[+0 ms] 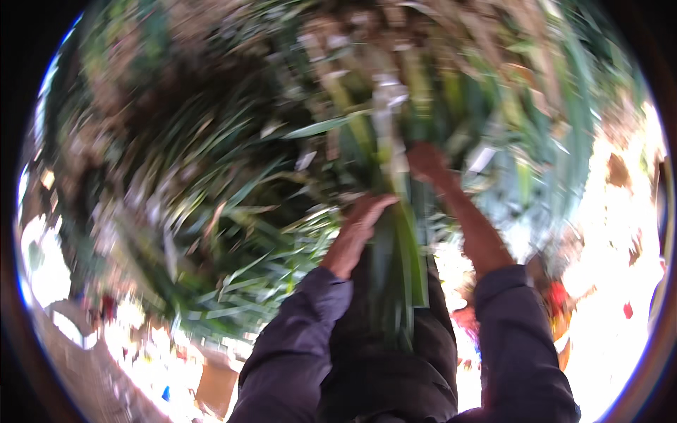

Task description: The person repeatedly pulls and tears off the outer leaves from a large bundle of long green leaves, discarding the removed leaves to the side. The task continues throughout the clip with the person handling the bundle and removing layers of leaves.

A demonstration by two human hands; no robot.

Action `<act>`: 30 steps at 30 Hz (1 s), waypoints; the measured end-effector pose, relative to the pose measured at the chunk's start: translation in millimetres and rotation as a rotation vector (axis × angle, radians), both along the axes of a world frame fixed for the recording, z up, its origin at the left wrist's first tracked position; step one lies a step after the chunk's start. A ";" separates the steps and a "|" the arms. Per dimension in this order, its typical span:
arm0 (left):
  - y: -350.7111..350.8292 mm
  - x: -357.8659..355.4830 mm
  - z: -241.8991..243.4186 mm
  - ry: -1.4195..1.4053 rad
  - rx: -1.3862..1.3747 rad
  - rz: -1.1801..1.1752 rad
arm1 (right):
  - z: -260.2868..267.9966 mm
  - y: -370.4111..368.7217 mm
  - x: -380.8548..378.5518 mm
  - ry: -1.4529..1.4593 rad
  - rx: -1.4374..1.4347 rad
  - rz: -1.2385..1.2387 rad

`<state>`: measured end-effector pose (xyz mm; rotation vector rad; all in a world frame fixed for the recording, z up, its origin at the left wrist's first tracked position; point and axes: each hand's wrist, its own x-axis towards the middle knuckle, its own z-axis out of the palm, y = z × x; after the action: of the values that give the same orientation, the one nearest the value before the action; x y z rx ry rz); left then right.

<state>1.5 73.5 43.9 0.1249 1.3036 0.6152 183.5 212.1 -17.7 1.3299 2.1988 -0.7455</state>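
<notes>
A bundle of long green strap-like leaves (404, 248) hangs in front of my dark trousers, its cut-looking ends pointing down toward me. My left hand (366, 214) wraps around the bundle from the left side. Higher up and to the right, my right hand (427, 163) grips the same leaves with its fingers curled. Pale stem parts (390, 106) run upward from the hands into the heap. Motion blur hides the finger details, and the leaves cover part of each hand.
A large heap of green and dry leaves (211, 169) fills the area ahead and to the left. More upright leaves (560, 132) stand at the right. Bright, littered ground (608, 254) shows on the right. A brown cardboard-like piece (217, 383) lies at lower left.
</notes>
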 end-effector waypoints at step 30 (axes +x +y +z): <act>13.5 -238.9 -107.9 0.618 0.279 -0.148 | 82.3 -127.1 19.9 0.109 -0.271 -0.662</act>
<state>-237.3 87.0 -64.0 0.6774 1.7742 0.6536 203.4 85.1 64.6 1.9138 1.6312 -1.3226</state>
